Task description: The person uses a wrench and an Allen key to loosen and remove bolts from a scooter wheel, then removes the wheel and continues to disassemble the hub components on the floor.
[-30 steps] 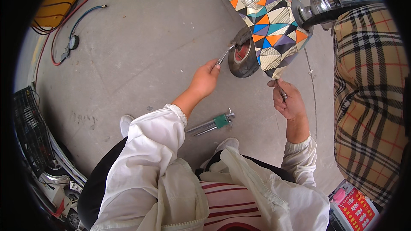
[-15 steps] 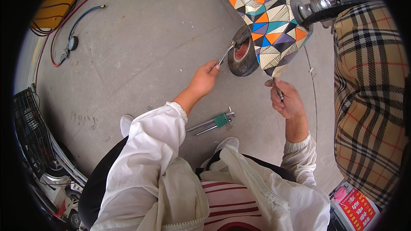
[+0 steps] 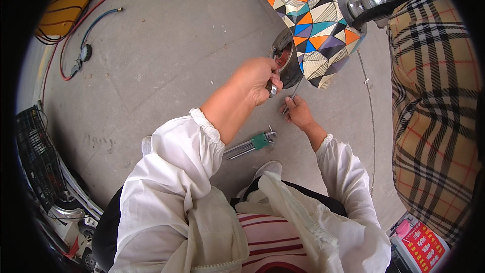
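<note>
Marked grey floor (image 3: pixel 166 65), red hose (image 3: pixel 61 64), left fingers (image 3: pixel 277 82) round metal tool (image 3: pixel 272 90), right fingers (image 3: pixel 288 116) gripping thin rod (image 3: pixel 295 91)

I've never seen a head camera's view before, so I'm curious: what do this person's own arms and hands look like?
Both the left hand and right hand are human, with no gloves visible. The loose, creased left sleeve and right sleeve are off-white, ending in gathered cuffs that leave the wrists uncovered.
</note>
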The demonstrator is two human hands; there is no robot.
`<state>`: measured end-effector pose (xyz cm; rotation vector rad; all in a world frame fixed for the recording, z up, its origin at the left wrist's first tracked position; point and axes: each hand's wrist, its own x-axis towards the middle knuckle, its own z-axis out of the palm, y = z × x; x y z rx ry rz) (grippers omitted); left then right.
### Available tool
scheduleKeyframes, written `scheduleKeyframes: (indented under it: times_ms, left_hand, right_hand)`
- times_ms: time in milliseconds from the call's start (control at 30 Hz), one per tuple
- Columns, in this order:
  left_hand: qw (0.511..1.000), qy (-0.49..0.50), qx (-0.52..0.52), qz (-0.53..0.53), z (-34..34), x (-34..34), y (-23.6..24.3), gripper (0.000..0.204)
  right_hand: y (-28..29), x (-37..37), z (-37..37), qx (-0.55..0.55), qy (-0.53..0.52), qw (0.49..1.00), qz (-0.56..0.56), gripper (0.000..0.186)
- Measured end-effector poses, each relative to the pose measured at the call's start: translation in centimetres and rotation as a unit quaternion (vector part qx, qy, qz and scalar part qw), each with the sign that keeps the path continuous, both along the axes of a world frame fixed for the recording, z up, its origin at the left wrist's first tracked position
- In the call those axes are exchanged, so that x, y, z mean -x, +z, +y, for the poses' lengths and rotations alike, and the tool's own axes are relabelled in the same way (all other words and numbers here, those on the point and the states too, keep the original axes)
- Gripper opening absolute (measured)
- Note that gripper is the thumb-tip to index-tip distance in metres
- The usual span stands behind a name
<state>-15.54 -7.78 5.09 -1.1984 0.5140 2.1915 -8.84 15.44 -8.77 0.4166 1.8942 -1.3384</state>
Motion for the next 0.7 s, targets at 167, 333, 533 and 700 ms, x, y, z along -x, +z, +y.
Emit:
scheduleKeyframes:
  times_ms: [167, 333, 533, 700]
  left_hand:
    - [0.991, -0.051, 0.111, 0.062, -1.5, -1.1, 0.5, 0.006]
    - [0.909, -0.183, 0.328, 0.184, -4.0, -4.3, -3.9, 0.032]
    - [0.828, -0.258, 0.429, 0.253, -2.8, -7.1, -9.7, 0.039]
    - [0.813, -0.272, 0.427, 0.287, -2.1, -6.8, -10.8, 0.042]
  right_hand:
    - [0.1, 0.5, 1.0, -0.009, 0.022, 1.000, -0.016, 0.032]
    - [9.4, 0.9, 1.1, 0.015, 0.020, 0.999, -0.035, 0.040]
    - [16.0, 3.6, 1.6, 0.142, -0.108, 0.982, -0.065, 0.041]
    - [15.6, 3.7, 2.2, 0.157, -0.126, 0.977, -0.073, 0.042]
